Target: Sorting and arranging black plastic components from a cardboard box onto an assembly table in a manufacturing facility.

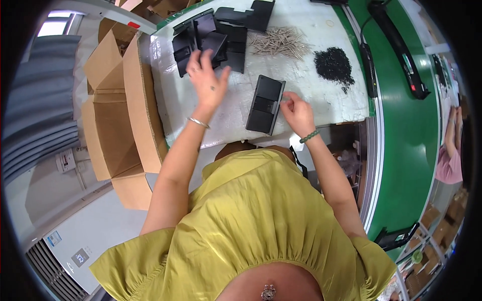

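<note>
Right of the open carton (143, 100) is your white tabletop (231, 113). Your left hand (205, 86), palm down, fingers spread, is at the stacked black panels (236, 40). 1 single panel (264, 104) lies centrally, near the front edge. Step in hand: apparently panel handling; next, steady the single panel. Your right hand (299, 114) curls its fingers at that panel's right edge; pinch indeterminate.

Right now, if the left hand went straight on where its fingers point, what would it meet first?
The left hand would probably meet the piled black panels first; whether it touches them now is unclear from this view.
</note>
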Available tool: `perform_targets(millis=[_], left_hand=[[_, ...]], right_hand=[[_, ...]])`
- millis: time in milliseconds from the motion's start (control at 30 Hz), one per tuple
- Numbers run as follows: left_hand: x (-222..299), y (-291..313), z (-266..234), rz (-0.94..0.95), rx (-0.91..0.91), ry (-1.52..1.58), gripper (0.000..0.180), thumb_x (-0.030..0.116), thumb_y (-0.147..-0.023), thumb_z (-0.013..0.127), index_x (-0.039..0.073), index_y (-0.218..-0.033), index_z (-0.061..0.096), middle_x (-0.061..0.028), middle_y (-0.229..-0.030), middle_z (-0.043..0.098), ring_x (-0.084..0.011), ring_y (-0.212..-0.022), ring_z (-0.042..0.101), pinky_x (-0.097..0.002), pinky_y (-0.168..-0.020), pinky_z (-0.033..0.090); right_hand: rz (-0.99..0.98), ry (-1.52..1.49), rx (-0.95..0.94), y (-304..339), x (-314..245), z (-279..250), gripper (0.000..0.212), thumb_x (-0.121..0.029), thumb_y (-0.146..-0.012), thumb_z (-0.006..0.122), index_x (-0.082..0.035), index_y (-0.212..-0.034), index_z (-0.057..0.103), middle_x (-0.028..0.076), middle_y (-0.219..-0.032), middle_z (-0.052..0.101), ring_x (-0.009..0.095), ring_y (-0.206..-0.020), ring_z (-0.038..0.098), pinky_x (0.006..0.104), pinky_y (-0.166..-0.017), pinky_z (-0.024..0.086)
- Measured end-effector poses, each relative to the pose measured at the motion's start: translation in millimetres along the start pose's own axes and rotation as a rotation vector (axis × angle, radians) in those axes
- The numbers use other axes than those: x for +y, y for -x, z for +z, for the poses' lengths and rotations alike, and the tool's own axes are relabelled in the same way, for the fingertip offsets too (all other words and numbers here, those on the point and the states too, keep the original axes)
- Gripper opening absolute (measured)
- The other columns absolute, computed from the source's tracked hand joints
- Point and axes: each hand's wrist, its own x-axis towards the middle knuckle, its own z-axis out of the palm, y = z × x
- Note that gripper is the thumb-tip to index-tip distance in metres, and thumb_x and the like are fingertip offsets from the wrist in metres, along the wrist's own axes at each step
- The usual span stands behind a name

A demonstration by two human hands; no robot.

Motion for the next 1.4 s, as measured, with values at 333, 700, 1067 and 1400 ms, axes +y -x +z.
perform_targets(millis=[333, 700, 1067, 1400], left_hand=[[-42.0, -22.0, -47.8, -0.599, -0.401, 0.595, 0.021, 0.013, -0.077, 0.067, 0.007, -0.093, 0.055, -0.0053, -0.085, 0.061, -0.0137, -0.077, 0.059, -0.0252, -0.07, 0.046], [11.7, 7.9, -33.2, -0.549, -0.438, 0.866, 0.018, 0.007, -0.081, 0.061, 0.005, -0.097, 0.055, -0.0023, -0.091, 0.059, -0.0092, -0.08, 0.054, -0.0222, -0.07, 0.043], [40.8, 41.6, -3.8, -0.435, -0.707, 0.561, 0.053, 0.031, -0.072, 0.072, 0.003, -0.112, 0.053, -0.0135, -0.096, 0.056, -0.0193, -0.077, 0.056, -0.0318, -0.065, 0.047], [11.1, 41.5, 21.9, -0.605, -0.756, 0.742, 0.024, 0.014, -0.077, 0.067, 0.001, -0.096, 0.062, -0.0044, -0.066, 0.061, -0.0097, -0.058, 0.057, -0.0248, -0.052, 0.046]], right_hand=[[-0.061, -0.491, -0.208, -82.7, -59.8, 44.2, 0.025, -0.013, -0.082, 0.057, -0.001, -0.104, 0.059, 0.006, -0.08, 0.064, 0.01, -0.061, 0.058, 0.0236, -0.055, 0.047], [0.05, -0.548, -0.085, -90.3, -102.4, 18.8, 0.051, -0.032, -0.084, 0.059, -0.001, -0.122, 0.046, 0.005, -0.096, 0.063, 0.011, -0.081, 0.057, 0.0254, -0.063, 0.049], [0.076, -0.704, -0.039, -8.8, -5.7, 25.0, 0.036, -0.006, -0.08, 0.061, 0.005, -0.11, 0.045, 0.013, -0.097, 0.061, 0.018, -0.087, 0.06, 0.0313, -0.075, 0.049], [-0.099, 0.073, 0.198, 2.4, -9.0, 41.1, 0.048, -0.015, -0.076, 0.064, -0.002, -0.117, 0.044, 0.014, -0.091, 0.049, 0.033, -0.073, 0.055, 0.0399, -0.065, 0.046]])
